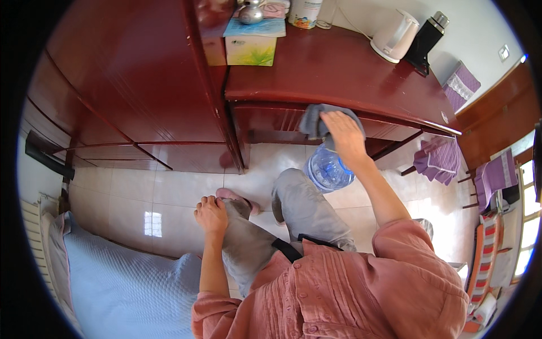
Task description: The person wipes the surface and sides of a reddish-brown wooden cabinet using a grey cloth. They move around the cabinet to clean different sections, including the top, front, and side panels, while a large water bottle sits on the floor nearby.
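Note:
My right hand [345, 134] presses a folded grey cloth [314, 121] against the front edge of the dark red desk [327, 70], at its drawer front [271, 118]. The fingers lie over the cloth, and part of it hangs below the palm. Directly under that hand, a clear blue water-cooler bottle [327, 172] is on the floor, partly hidden by my forearm. On my left knee rests my left hand [210, 216], its fingers loosely bent and apart, holding nothing.
A tall red cabinet [130, 79] adjoins the desk at left. On the desktop are a tissue box [251, 51], a white kettle [395, 35] and a black flask [429, 42]. A blue quilted bed [130, 277] is at lower left; purple-covered stools [437, 160] stand at right.

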`<state>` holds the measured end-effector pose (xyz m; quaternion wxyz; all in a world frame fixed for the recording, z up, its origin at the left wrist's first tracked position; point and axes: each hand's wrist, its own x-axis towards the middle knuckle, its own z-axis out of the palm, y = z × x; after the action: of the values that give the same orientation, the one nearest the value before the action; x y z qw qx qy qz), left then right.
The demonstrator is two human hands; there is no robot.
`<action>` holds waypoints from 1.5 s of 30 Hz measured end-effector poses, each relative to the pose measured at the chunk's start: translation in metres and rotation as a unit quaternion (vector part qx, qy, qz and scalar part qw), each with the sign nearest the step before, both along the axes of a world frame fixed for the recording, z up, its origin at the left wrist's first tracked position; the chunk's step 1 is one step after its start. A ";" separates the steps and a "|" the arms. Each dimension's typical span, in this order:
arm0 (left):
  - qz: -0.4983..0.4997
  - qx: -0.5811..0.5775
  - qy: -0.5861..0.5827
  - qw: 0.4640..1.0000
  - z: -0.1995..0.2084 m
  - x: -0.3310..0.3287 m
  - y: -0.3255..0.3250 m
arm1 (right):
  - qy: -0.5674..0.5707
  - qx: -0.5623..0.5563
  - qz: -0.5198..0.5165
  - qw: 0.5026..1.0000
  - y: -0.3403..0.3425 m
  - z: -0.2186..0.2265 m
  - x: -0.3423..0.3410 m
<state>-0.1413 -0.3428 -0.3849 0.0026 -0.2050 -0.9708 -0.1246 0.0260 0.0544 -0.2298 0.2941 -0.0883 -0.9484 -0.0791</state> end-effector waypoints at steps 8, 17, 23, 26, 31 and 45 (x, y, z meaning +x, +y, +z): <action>-0.251 0.173 -0.073 0.950 0.007 0.072 0.107 | 0.065 -0.058 -0.066 0.994 0.021 -0.002 0.042; -0.187 0.183 -0.293 0.920 -0.047 0.098 0.177 | 0.078 -0.086 -0.051 0.992 0.024 0.001 0.049; -0.308 0.222 -0.453 0.807 -0.016 0.130 0.188 | 0.096 -0.134 -0.037 0.986 0.029 0.000 0.055; -0.380 0.161 -0.486 0.770 0.024 0.151 0.175 | 0.115 -0.209 0.020 0.971 0.042 -0.004 0.061; -0.382 0.140 -0.479 0.778 0.018 0.150 0.144 | 0.214 -0.622 -0.008 0.753 0.043 -0.004 0.101; -0.176 0.334 -0.600 0.705 0.025 0.147 0.164 | 0.308 -0.154 -0.276 0.898 0.118 -0.027 0.136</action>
<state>0.0055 -0.1785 -0.3595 -0.5340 -0.2399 -0.6083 -0.5359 0.1624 0.1728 -0.2566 0.5202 -0.4105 -0.7486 0.0214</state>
